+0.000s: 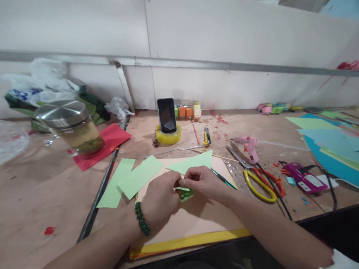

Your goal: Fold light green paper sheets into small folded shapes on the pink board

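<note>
Both hands meet over a cream pad (171, 231) with a yellow front edge. Between their fingertips is a small folded green paper piece (186, 195). My left hand (163, 192), with a green bead bracelet (142, 220) on its wrist, is closed on its left side. My right hand (203, 183) pinches it from the right; the fingers partly hide it. Flat green paper sheets (142, 175) lie beyond and left of my left hand, and a green triangular sheet (194, 162) lies behind my right hand. A dark pen (223, 178) rests to the right.
Scissors (260, 186), a pink glue gun (250, 147) and a purple device (304, 177) lie right. Behind stand a phone (167, 115) on a yellow tape roll (169, 136) and small paper blocks (186, 112). A lidded jar (76, 130) stands left; coloured sheets (338, 147) lie far right.
</note>
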